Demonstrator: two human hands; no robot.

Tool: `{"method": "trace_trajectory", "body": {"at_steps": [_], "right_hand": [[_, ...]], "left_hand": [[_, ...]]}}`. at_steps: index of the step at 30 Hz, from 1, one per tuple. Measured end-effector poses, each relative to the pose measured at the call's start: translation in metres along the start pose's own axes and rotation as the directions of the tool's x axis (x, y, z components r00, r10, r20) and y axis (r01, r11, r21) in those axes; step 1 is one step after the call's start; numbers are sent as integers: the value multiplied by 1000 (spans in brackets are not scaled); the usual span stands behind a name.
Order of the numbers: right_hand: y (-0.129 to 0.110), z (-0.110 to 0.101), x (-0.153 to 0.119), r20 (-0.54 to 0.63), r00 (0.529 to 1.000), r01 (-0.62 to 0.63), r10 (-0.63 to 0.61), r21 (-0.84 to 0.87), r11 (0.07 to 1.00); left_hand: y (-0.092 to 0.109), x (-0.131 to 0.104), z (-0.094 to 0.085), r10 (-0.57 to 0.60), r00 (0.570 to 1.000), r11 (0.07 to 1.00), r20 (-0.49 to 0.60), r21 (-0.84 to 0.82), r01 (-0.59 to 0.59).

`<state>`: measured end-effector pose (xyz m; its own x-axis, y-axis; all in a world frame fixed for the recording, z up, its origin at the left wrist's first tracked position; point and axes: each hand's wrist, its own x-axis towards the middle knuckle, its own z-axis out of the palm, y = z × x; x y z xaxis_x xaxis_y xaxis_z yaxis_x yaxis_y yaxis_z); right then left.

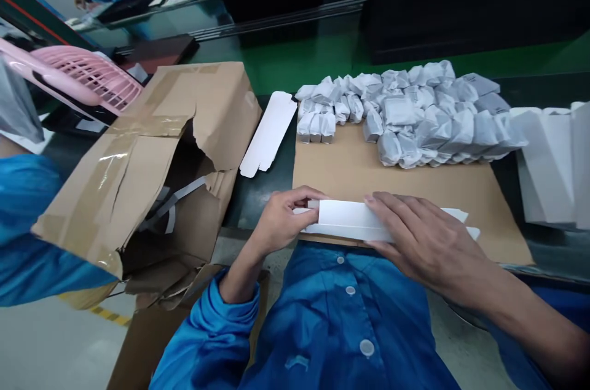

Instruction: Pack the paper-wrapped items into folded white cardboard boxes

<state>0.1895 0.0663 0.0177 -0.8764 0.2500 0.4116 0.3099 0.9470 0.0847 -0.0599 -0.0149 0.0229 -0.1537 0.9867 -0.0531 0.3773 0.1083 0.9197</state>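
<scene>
At the far left, another person's blue sleeve (32, 224) showed beside a taped brown carton (221, 95), with a pink fan (92, 74) behind it. The carton's torn opening faced the near side, probably so that a hand could get in easily; pale strips lay inside. Just right of it, on the dark table (246, 199), a flat white blank (270, 132) lay at a slant, apart from the rest and seemingly within easy reach. Next came the left hand (282, 221), its grip clamped by thumb and fingers on the left end of a white box (343, 218), perhaps to keep the flaps there under control. The box lay lengthwise above the near edge of a cardboard sheet (350, 166), close to the body, where both hands could meet it. Beyond, wrapped packets (401, 110) sat packed together on the sheet, likely bunched to leave working room in front. The right hand (424, 236) was closed over the box's right part, fingers across the top and thumb at the near edge, apparently steadying it. Farthest right, white cartons (546, 163) stood side by side, just past the packets.
</scene>
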Motion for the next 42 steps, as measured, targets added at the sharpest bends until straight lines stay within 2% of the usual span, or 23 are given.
{"method": "trace_trajectory", "body": {"at_steps": [3,7,8,9,11,12,13,15,16,18,19,21,22,24,27,28,29,32,33,35,36,38,42], "right_hand": [[-6,0,2,36,998,-49,51,-31,998],[-3,-2,3,51,991,-128,125,45,991],[-1,-2,3,36,983,-184,183,40,982],[1,-1,3,8,967,-256,256,26,966],[0,4,4,-82,906,-418,416,-7,909],[-3,8,5,-124,872,-479,474,-16,877],[-8,13,7,-153,848,-515,507,-19,857],[-25,20,9,-174,852,-502,494,-7,865],[-33,22,10,-161,872,-463,461,29,886],[-45,18,12,-66,919,-369,389,209,906],[-46,13,13,-1,925,-357,379,339,870],[-40,0,18,112,895,-415,432,565,713],[-34,-7,21,150,870,-448,470,642,623],[-19,-16,27,166,846,-445,507,743,500],[1,-18,34,174,888,-355,426,849,392],[7,-16,36,183,879,-351,441,873,338],[13,-14,37,190,848,-356,494,896,266],[28,-5,42,269,695,-339,666,940,-27],[31,-2,44,329,677,-335,658,934,-123],[33,2,49,438,726,-363,530,899,-246],[32,2,52,466,757,-387,458,885,-260],[27,1,54,458,795,-403,398,889,-219],[13,-6,54,402,788,-398,466,911,-113]], "left_hand": [[2,4,0,24,998,999,-63,43,-21],[0,7,-4,83,986,997,-143,23,-80],[-1,6,-3,121,970,991,-213,-23,-129],[-1,4,0,173,934,976,-311,-74,-206],[0,-2,14,274,829,910,-488,-149,-388],[1,-6,25,308,803,879,-510,-170,-445],[3,-10,38,333,808,866,-486,-181,-466],[6,-13,65,302,872,897,-385,-194,-396],[6,-11,75,248,877,922,-411,-178,-344],[6,-5,86,140,856,963,-497,-134,-235],[5,-1,86,113,850,974,-514,-110,-196],[4,5,79,130,885,983,-447,-55,-173],[4,6,74,161,904,982,-395,-25,-186],[4,5,67,230,908,972,-351,32,-234],[2,-1,63,298,901,954,-316,64,-293],[1,-3,62,294,914,955,-281,49,-292],[0,-5,62,274,933,961,-233,25,-275],[-2,-7,61,185,980,982,-77,-31,-188],[-2,-7,60,180,983,983,-45,-14,-181],[-1,-5,60,223,974,972,-38,83,-219],[-1,-4,60,259,965,958,-52,144,-249],[-2,-2,62,329,940,923,-94,241,-299],[-7,-2,72,460,857,880,-232,253,-403]]}}
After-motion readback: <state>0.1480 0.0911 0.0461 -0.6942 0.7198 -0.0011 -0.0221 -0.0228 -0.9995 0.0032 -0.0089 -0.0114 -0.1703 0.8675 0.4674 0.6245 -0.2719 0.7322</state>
